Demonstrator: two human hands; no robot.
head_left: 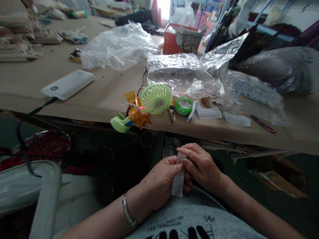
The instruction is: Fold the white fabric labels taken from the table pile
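Note:
A narrow white printed label hangs between my two hands, above my lap and in front of the table edge. My left hand pinches it from the left, thumb across its middle. The fingers of my right hand close on its upper part from the right. Just behind the hands is a piece of clear plastic. Stacks of similar white labels lie on the table edge beyond, beside a green round container and a small pointed tool with a dark handle.
A green fan with orange tape stands at the table edge. To the left lies a white power bank with a black cable. Clear plastic bags and silvery packaging cover the back. Thread snips or tweezers lie at right.

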